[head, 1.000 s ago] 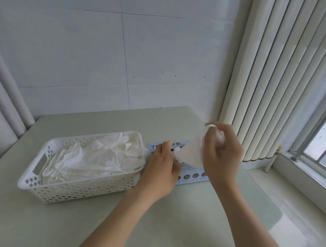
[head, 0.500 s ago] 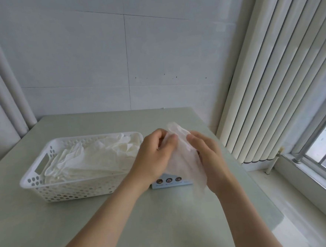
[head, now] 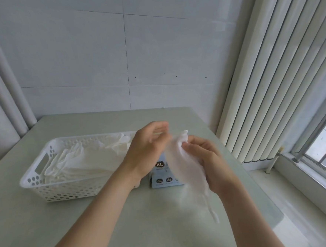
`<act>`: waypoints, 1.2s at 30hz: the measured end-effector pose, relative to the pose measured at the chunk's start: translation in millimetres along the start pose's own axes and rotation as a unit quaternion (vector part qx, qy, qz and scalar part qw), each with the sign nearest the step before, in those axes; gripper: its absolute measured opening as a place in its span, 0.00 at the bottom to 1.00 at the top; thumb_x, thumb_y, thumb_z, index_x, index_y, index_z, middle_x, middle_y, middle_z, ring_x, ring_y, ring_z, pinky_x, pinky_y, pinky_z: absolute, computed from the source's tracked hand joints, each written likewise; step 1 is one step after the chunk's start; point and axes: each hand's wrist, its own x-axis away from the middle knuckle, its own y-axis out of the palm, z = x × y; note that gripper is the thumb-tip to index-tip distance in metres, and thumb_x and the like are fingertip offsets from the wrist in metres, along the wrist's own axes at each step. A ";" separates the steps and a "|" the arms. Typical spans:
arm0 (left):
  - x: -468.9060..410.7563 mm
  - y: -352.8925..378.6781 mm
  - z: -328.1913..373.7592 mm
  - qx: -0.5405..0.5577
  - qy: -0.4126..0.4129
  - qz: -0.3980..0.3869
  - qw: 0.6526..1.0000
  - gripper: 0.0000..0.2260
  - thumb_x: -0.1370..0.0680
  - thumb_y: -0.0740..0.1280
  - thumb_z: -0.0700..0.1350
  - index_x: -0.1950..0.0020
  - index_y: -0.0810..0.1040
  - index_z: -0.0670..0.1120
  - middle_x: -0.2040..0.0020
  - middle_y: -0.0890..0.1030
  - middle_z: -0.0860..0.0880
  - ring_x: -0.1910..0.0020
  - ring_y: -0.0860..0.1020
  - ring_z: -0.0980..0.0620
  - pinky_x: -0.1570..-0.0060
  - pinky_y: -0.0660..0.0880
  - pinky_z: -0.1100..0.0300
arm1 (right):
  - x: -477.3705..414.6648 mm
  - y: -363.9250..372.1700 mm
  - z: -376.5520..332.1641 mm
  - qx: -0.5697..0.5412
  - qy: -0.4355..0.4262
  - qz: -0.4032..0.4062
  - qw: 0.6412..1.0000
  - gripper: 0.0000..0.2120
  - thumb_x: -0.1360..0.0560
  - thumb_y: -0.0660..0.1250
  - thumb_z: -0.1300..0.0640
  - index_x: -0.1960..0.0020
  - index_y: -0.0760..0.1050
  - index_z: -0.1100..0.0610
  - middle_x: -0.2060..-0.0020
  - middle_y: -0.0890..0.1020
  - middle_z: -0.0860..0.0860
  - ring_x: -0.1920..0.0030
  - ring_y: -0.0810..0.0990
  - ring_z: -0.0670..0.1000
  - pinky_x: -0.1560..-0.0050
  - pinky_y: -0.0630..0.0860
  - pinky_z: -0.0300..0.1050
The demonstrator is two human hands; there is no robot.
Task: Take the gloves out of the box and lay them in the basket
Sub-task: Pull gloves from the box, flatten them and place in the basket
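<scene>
Gloves of thin, translucent white plastic are the concern, and one thin translucent white glove (head: pixel 182 164) hangs in the air above the pale blue cardboard glove box marked XL (head: pixel 163 178), its fingers trailing down toward the pale grey-green tabletop (head: pixel 127 232). The right hand (head: pixel 209 162) is closed on the glove, pinching its upper edge between thumb and fingertips; the left hand (head: pixel 150 145) sits just beside that edge with its fingers blurred, and whether it has any hold on the film cannot be told. To the left, the white perforated plastic basket (head: pixel 66 191) already carries a loose heap of white gloves (head: pixel 87 161), so the task looks well along but not finished. Several things could go wrong from here. The film is slippery and clings, so a light pinch may let it slide out and drop onto the table short of the basket. The dangling fingers could catch the box or the near rim on the way across and drag it. Laid down crumpled, it would bunch on the heap instead of lying flat. A second glove could also be stuck to this one, though nothing here shows that
</scene>
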 end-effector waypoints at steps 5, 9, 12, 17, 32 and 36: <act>6.3 -6.9 9.0 -0.012 0.015 -0.140 0.990 0.11 0.17 0.64 0.49 0.42 0.84 0.48 0.45 0.86 0.50 0.45 0.83 0.53 0.44 0.76 0.52 | 2.2 0.4 1.3 0.011 -0.010 -0.054 0.998 0.11 0.17 0.65 0.59 0.41 0.83 0.63 0.52 0.85 0.61 0.53 0.82 0.59 0.53 0.78 0.50; 4.4 -9.7 10.0 -0.035 -0.006 -0.105 0.994 0.13 0.17 0.67 0.52 0.53 0.83 0.43 0.59 0.83 0.50 0.59 0.81 0.54 0.54 0.74 0.57 | 3.2 1.8 -1.3 0.022 -0.018 -0.041 0.999 0.11 0.15 0.65 0.61 0.37 0.81 0.62 0.49 0.86 0.65 0.52 0.85 0.61 0.50 0.81 0.53; 0.3 -18.5 6.8 -0.027 0.002 -0.061 0.998 0.10 0.19 0.71 0.54 0.52 0.83 0.48 0.56 0.85 0.47 0.57 0.83 0.49 0.54 0.76 0.52 | 3.0 0.0 -1.6 0.036 -0.012 -0.036 0.999 0.13 0.18 0.70 0.61 0.34 0.81 0.56 0.47 0.86 0.68 0.49 0.86 0.67 0.47 0.82 0.62; -2.5 -39.9 10.0 0.012 0.005 -0.038 0.999 0.09 0.19 0.72 0.54 0.47 0.84 0.48 0.46 0.84 0.39 0.48 0.84 0.39 0.46 0.78 0.43 | -0.7 -3.7 -0.8 0.137 0.002 -0.031 0.990 0.09 0.20 0.73 0.56 0.52 0.84 0.63 0.63 0.82 0.57 0.65 0.78 0.56 0.63 0.73 0.45; -4.6 -103.6 8.1 0.000 -0.080 0.061 0.995 0.13 0.17 0.68 0.54 0.46 0.82 0.45 0.57 0.85 0.47 0.67 0.81 0.53 0.72 0.75 0.58 | -52.4 50.2 -8.3 0.048 0.018 0.025 0.998 0.12 0.19 0.73 0.56 0.42 0.81 0.64 0.47 0.87 0.64 0.50 0.87 0.62 0.51 0.84 0.57; -2.4 -131.7 -3.9 -0.124 -0.092 0.095 0.983 0.11 0.15 0.65 0.54 0.46 0.79 0.46 0.54 0.84 0.45 0.68 0.80 0.49 0.72 0.76 0.57 | -86.0 75.7 -16.9 0.119 0.052 -0.005 0.992 0.10 0.21 0.75 0.55 0.45 0.83 0.60 0.52 0.88 0.60 0.54 0.88 0.59 0.52 0.85 0.54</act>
